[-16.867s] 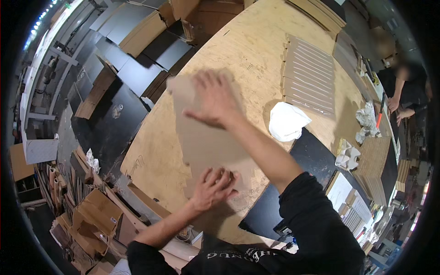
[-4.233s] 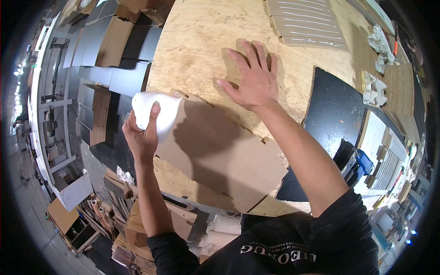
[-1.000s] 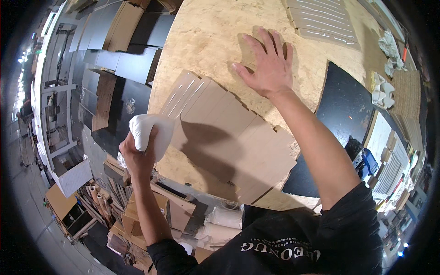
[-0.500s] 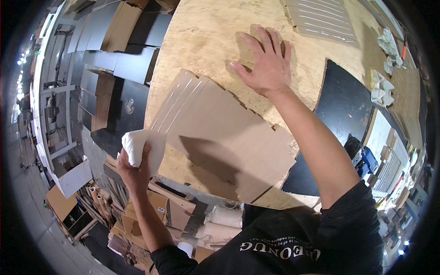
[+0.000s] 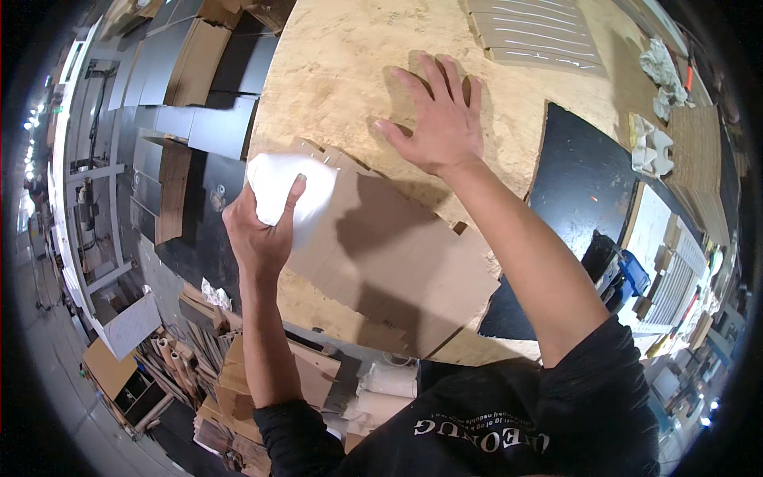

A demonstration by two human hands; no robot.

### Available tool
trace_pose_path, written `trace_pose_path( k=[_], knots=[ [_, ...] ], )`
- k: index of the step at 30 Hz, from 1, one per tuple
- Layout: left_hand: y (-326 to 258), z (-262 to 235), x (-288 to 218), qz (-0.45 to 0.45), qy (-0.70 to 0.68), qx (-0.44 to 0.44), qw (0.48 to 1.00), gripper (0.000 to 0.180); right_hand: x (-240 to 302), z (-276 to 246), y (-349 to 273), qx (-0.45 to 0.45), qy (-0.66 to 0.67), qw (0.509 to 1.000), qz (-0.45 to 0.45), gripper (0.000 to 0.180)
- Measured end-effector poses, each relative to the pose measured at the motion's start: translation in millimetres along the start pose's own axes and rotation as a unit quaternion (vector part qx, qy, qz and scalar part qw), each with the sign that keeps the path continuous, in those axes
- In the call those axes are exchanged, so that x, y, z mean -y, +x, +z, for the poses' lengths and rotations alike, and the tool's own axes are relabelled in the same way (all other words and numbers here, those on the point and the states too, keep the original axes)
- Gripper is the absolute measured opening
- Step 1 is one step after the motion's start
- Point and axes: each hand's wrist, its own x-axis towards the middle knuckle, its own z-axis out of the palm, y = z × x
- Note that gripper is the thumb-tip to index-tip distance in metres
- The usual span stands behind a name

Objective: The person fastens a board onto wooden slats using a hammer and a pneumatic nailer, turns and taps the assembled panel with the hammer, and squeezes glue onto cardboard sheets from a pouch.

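A flat brown cardboard sheet [image 5: 397,254] with notched edges lies on the chipboard table [image 5: 342,71]. My left hand [image 5: 258,234] grips a bunched white cloth [image 5: 288,195] and holds it on the sheet's left end. My right hand [image 5: 433,119] rests flat, fingers spread, on the table just past the sheet's far edge, touching its top corner. My right forearm crosses above the sheet and throws a shadow on it.
A stack of ribbed grey panels [image 5: 532,32] lies at the table's far side. A black sheet [image 5: 580,183] sits to the right, with white crumpled rags [image 5: 660,67] beyond it. Flattened cartons and black boards [image 5: 199,95] cover the floor to the left; cardboard scraps [image 5: 230,374] pile below the table edge.
My left hand with the white cloth has come back up from the table's left edge onto the cardboard sheet's left end. My right hand has stayed pressed in place.
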Motion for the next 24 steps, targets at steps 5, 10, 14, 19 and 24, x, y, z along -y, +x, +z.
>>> trace_pose_path(
  k=[5, 10, 14, 19, 24],
  knots=[
    [-0.3, 3.0, 6.0, -0.007, -0.007, -0.003, 1.0, 0.029, -0.1, 1.9, -0.3, -0.01, 0.01, 1.0, 0.0, 0.063],
    [-8.4, -5.7, 12.8, 0.006, 0.004, -0.012, 1.0, 0.026, 1.6, 2.1, -0.6, -0.009, 0.015, 1.0, -0.004, 0.063],
    [-19.7, -15.7, 16.4, -0.005, 0.005, -0.009, 1.0, 0.024, -0.1, 1.5, -0.5, -0.016, 0.009, 1.0, -0.006, 0.063],
    [-39.1, -32.7, 22.6, -0.039, 0.046, -0.004, 0.998, 0.021, 1.2, -0.2, -0.7, -0.012, 0.013, 1.0, -0.004, 0.063],
    [-62.4, -46.9, 34.8, -0.084, 0.049, -0.019, 0.995, 0.02, 0.7, 2.7, -1.5, -0.011, 0.004, 1.0, -0.004, 0.063]
  ],
)
